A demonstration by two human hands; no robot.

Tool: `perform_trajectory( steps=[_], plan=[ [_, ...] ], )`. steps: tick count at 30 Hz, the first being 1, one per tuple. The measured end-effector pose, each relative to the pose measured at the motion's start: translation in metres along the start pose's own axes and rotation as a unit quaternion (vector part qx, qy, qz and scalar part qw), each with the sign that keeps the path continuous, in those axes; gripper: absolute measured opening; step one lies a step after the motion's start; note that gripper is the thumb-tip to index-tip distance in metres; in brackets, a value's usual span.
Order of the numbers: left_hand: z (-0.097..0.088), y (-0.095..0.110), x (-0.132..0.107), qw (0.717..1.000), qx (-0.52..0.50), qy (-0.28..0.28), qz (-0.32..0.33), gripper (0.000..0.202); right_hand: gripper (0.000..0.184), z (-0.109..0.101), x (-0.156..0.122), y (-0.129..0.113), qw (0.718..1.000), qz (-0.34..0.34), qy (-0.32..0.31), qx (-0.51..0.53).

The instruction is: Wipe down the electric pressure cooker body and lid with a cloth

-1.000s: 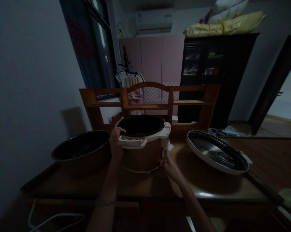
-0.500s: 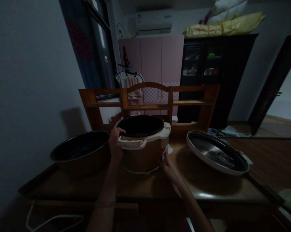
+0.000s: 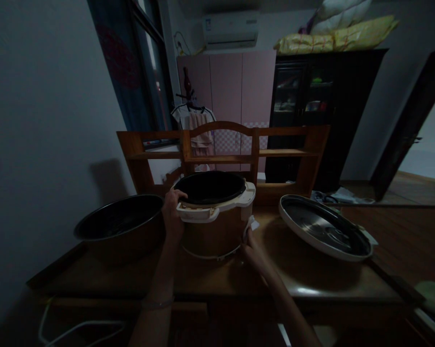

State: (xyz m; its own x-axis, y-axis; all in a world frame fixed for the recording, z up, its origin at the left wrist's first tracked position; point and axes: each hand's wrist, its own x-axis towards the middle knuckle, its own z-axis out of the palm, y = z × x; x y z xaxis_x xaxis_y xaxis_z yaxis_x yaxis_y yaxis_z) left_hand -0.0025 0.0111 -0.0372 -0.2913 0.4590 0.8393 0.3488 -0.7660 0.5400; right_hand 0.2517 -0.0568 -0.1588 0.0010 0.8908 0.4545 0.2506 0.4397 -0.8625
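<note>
1. The cooker stands open in the middle of the table, a bit toward the far side.
2. The left hand grips its rim on the left, with the fingers curled over the edge.
3. The right hand presses a white cloth low on the cooker's right side, with the fingers closed on the cloth.
4. This looks like wiping the outside. I think more rubbing needs the left hand to hold hard, so the cooker does not slide.
5. A big dark bowl sits just left of the cooker. The lid lies inside up on the right, apart from it.
6. A wooden shelf stands behind the cooker. Far back are a pink cupboard and a dark cabinet. The room is dim.
</note>
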Motion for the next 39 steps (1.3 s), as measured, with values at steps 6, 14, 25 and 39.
perform_trajectory(
  steps=[6, 14, 25, 39],
  plan=[
    [-0.001, 0.003, 0.000, 1.000, 0.003, -0.015, -0.001, 0.043, 0.095, 0.001, -0.012, -0.020, 0.999, 0.028, -0.025, 0.015],
    [0.000, 0.001, 0.000, 1.000, 0.014, -0.005, 0.004, 0.044, 0.093, 0.025, -0.034, -0.018, 0.998, 0.045, 0.005, -0.034],
    [0.000, 0.006, -0.001, 1.000, 0.002, 0.001, -0.018, 0.048, 0.093, 0.073, -0.061, -0.039, 0.985, -0.048, 0.072, -0.146],
    [0.000, 0.010, -0.001, 1.000, 0.011, -0.004, -0.016, 0.047, 0.118, 0.076, -0.050, -0.064, 0.951, -0.125, 0.032, -0.281]
  ],
)
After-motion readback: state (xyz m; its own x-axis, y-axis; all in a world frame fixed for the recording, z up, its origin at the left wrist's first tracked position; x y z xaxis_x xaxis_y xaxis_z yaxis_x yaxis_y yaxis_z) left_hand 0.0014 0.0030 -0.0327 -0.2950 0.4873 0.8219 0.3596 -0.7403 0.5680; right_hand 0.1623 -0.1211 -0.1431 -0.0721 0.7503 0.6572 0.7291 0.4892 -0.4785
